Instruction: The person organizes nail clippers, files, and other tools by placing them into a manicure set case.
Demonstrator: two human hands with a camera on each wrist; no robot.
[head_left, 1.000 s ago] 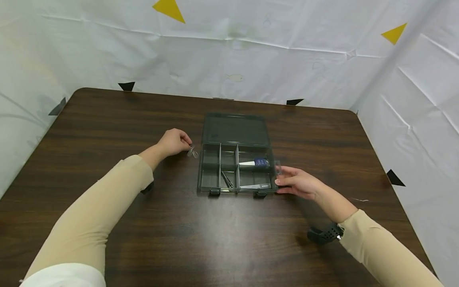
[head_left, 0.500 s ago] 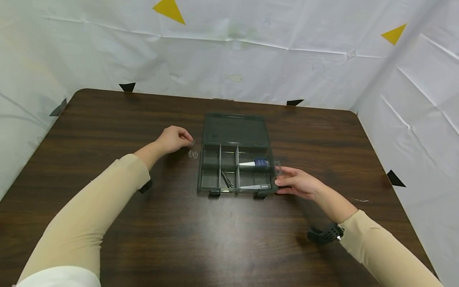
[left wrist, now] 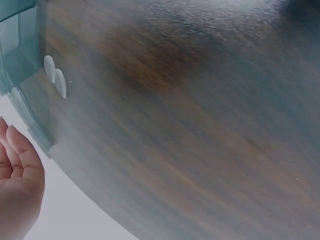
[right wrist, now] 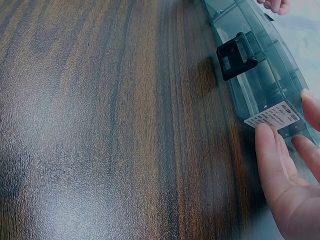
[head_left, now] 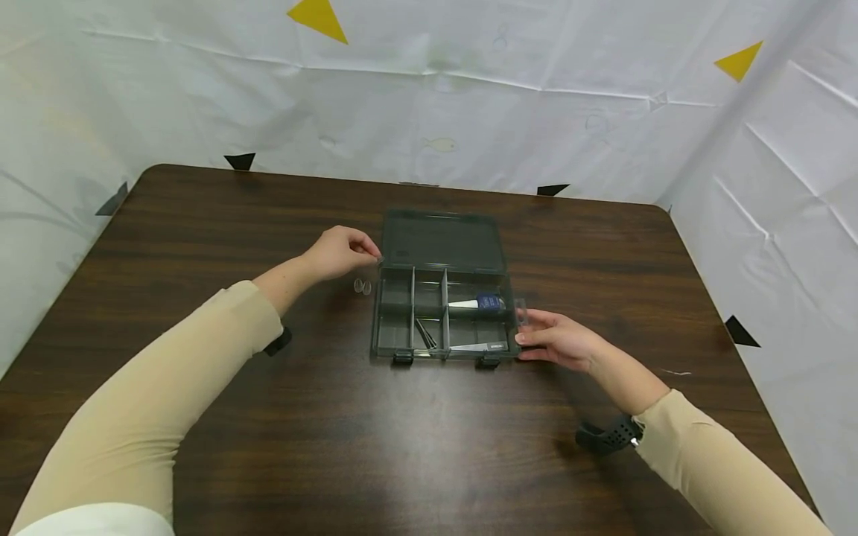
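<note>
A smoky clear compartment box lies open on the dark wooden table, its lid flat behind it. Inside are a blue-capped tube, thin metal tweezers and a white labelled piece. My left hand hovers at the box's rear left corner with fingers loosely curled; the left wrist view shows nothing in its fingers. Two small clear pieces lie on the table just left of the box. My right hand rests straight fingers against the box's right wall.
Two black latches stick out from the box's front. White sheeting with yellow and black triangle marks walls the table at the back and both sides. Wrist straps hang under both beige sleeves.
My left hand let go of the clear pieces, which now lie on the table, and moved right to the box's rear left corner. The right hand and box stayed put.
</note>
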